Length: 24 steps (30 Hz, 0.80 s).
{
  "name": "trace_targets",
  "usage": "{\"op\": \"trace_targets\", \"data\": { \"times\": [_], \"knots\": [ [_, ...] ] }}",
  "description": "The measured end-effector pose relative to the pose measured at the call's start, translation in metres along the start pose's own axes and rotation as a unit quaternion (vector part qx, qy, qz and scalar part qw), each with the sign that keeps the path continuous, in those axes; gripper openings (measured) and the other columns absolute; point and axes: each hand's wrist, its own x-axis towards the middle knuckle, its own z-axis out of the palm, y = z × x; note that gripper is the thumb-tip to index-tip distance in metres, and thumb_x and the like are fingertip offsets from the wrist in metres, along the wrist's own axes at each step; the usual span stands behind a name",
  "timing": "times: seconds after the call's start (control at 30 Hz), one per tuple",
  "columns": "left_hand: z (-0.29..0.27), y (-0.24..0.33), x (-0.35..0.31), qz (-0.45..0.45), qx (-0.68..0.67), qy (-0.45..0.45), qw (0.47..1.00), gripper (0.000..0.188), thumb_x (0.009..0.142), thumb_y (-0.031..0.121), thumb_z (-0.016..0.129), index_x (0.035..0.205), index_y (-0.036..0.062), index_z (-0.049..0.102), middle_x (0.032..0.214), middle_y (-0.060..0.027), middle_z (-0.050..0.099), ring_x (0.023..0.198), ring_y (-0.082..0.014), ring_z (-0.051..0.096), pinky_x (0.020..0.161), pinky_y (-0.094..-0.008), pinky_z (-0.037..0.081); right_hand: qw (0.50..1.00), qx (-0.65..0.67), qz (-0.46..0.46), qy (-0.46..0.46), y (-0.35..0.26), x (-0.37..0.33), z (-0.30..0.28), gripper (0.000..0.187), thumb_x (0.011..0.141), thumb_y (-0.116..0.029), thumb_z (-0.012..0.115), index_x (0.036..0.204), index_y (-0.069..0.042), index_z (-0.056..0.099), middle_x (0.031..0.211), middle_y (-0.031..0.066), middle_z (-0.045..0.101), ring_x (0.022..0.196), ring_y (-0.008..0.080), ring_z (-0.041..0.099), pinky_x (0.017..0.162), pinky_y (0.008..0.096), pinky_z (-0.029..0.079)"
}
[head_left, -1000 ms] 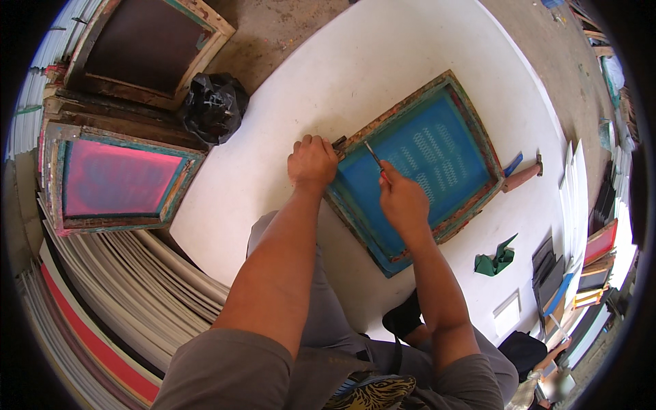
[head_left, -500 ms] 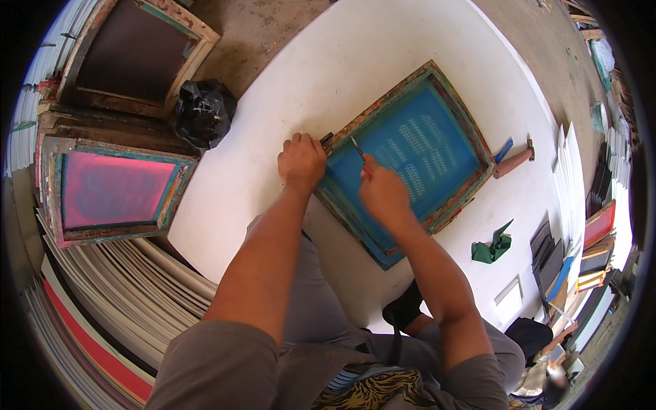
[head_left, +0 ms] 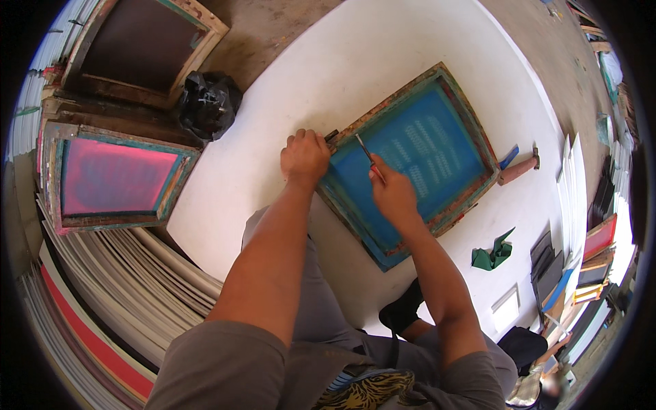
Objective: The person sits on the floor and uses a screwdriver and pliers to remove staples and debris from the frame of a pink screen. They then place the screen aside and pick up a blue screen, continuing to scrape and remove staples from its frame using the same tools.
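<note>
A silkscreen frame (head_left: 459,80) of worn, paint-stained wood lies tilted on the white board, its blue mesh (head_left: 410,198) bearing rows of pale marks. My left hand (head_left: 305,156) is closed at the frame's left edge, beside a small dark piece (head_left: 331,136). Its fingers curl out of sight, so what they grip is hidden. Over the mesh, my right hand (head_left: 398,198) grips a screwdriver (head_left: 365,149) by its red handle. The metal shaft points up and left, its tip near the frame's left rail and apart from my left hand.
A hammer (head_left: 517,171) and a blue-handled tool (head_left: 509,157) lie right of the frame on the white board (head_left: 383,41). Closer in sits crumpled green material (head_left: 493,251). Leftward are a black plastic bag (head_left: 209,106), a pink-meshed frame (head_left: 116,178) and stacked sheets (head_left: 143,273).
My right hand and the screwdriver have shifted slightly right, and the tip has moved a little away from my left hand. The left hand stays at the frame's edge. The view has shifted slightly.
</note>
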Motion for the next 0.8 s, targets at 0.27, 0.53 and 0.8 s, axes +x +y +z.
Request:
{"op": "trace_targets", "data": {
  "times": [0.27,0.53,0.8],
  "knots": [
    [0.001,-0.003,0.001,-0.017,0.008,-0.006,1.0,0.037,0.107,0.031,0.042,0.103,0.0072,0.071,0.115,-0.011,0.068,0.111,-0.0315,0.064,0.092,-0.0461,0.056,0.815,0.432,0.351,-0.159,-0.025,0.019,-0.042,0.043,0.105,-0.027,0.063,0.145,-0.011,0.063,0.068,0.0048,0.06,0.043,0.0092,0.047,0.037,0.0273,0.034],
    [0.0,0.0,-0.001,-0.016,0.003,0.005,1.0,0.038,0.107,0.032,0.043,0.102,0.0067,0.07,0.115,-0.0117,0.068,0.111,-0.0322,0.064,0.093,-0.0464,0.055,0.995,0.082,0.063,-0.001,-0.013,0.004,-0.025,0.039,0.102,-0.024,0.064,0.138,-0.01,0.067,0.107,0.0172,0.077,0.095,0.033,0.075,0.081,0.0408,0.058],
    [-0.001,-0.002,-0.001,-0.009,-0.014,0.009,1.0,0.038,0.106,0.032,0.043,0.103,0.0053,0.071,0.114,-0.0138,0.069,0.11,-0.0345,0.065,0.094,-0.0477,0.055,0.995,-0.014,0.096,-0.036,-0.031,0.004,-0.031,0.038,0.102,-0.027,0.062,0.138,-0.017,0.066,0.109,0.0163,0.077,0.1,0.0404,0.073,0.087,0.048,0.057]
  ]
}}
